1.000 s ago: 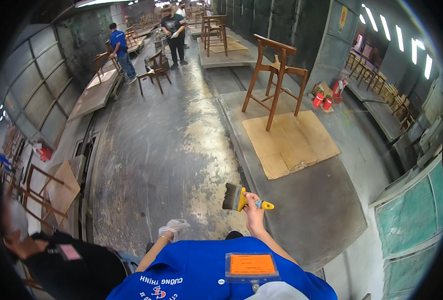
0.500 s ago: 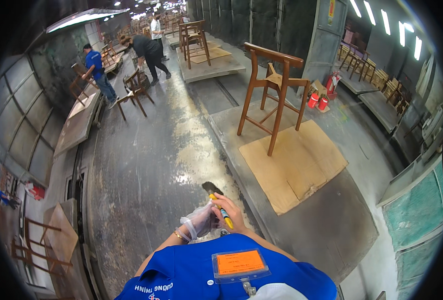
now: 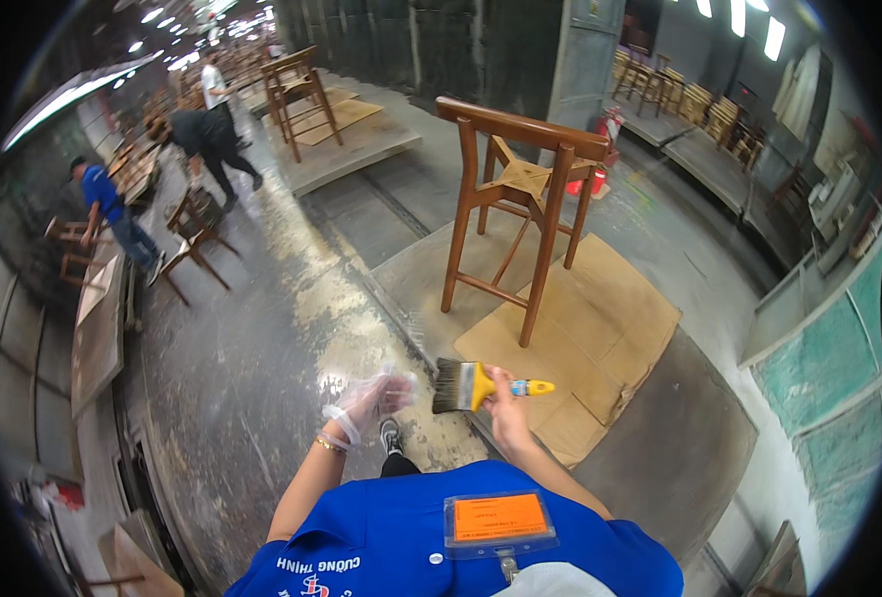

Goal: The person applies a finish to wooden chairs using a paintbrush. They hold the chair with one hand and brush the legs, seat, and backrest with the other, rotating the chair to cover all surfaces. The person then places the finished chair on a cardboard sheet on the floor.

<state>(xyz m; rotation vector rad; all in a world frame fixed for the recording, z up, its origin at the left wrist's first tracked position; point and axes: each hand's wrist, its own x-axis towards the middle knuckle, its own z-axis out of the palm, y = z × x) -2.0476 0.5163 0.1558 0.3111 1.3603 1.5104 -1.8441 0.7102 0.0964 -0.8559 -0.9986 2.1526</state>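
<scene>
Head camera: the right hand [image 3: 507, 410] is at near centre, its grip clamped on the yellow handle of a wide paintbrush [image 3: 477, 386]; the dark bristles point left and the handle's end points right, the brush showing in front of the near left part of a cardboard sheet [image 3: 610, 333]. The left hand [image 3: 381, 395], in a clear plastic glove, is just left of the bristles; its grip is loosely apart, the fingers partly curled and a little blurred; a bracelet [image 3: 330, 444] circles its wrist.

Beyond the brush, to the right, a tall brown wooden chair [image 3: 521, 129] stands upright, its curved backrest toward the near side and a paler cross-shaped piece in its seat frame; its near right leg rests on the cardboard, its near left leg on the gray platform [image 3: 695, 428] beneath.

Nearest of all is a blue shirt [image 3: 381, 517] with an orange badge [image 3: 498, 517]; a shoe [image 3: 391, 435] shows on the floor [image 3: 222, 378] below the gloved hand. Far left, a person in blue [image 3: 110, 204] bends beside another chair [image 3: 81, 239]; a dark-clothed person [image 3: 212, 144] leans forward to the right of them.
</scene>
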